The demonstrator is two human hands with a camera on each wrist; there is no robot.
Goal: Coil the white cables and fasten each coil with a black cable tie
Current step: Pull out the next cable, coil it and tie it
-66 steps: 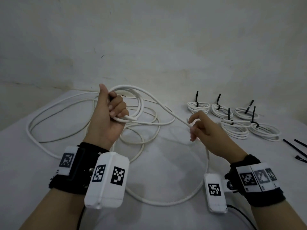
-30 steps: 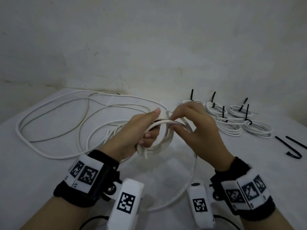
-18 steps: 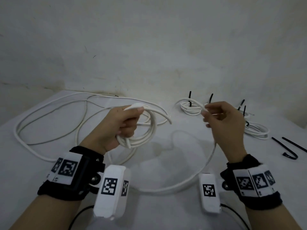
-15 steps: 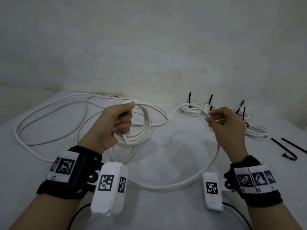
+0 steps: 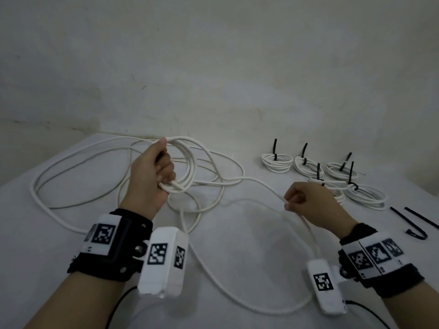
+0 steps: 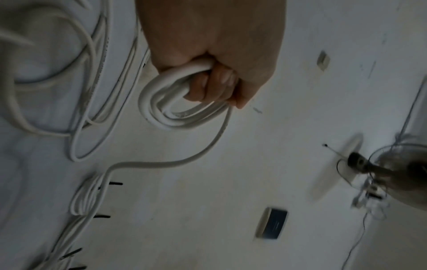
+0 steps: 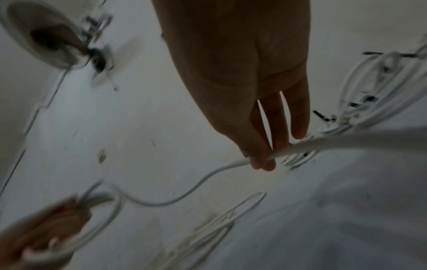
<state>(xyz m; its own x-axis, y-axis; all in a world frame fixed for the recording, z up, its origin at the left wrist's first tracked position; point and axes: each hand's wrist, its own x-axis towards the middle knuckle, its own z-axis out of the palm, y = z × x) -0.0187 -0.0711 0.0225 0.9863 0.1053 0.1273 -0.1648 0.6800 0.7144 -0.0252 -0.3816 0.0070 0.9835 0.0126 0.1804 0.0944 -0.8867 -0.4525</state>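
My left hand (image 5: 154,176) grips a small coil of white cable (image 5: 187,167) held upright above the table; the left wrist view shows the coil (image 6: 166,109) wrapped round my curled fingers (image 6: 212,85). From the coil the free cable run (image 5: 256,184) slopes right and down to my right hand (image 5: 299,200), which pinches it between thumb and fingertips (image 7: 261,160). Behind the right hand the cable sweeps in a wide loop (image 5: 237,300) over the table's near part. More loose white cable (image 5: 71,162) lies on the left.
Several finished coils (image 5: 276,162) fastened with upright black ties sit at the back right of the white table (image 5: 261,245). Two loose black cable ties (image 5: 413,224) lie at the right edge. A wall stands just behind the table.
The left hand has lifted the coil slightly and carried it leftward. My right hand has slid down the cable, dropping lower and nearer, lengthening the run between the hands.
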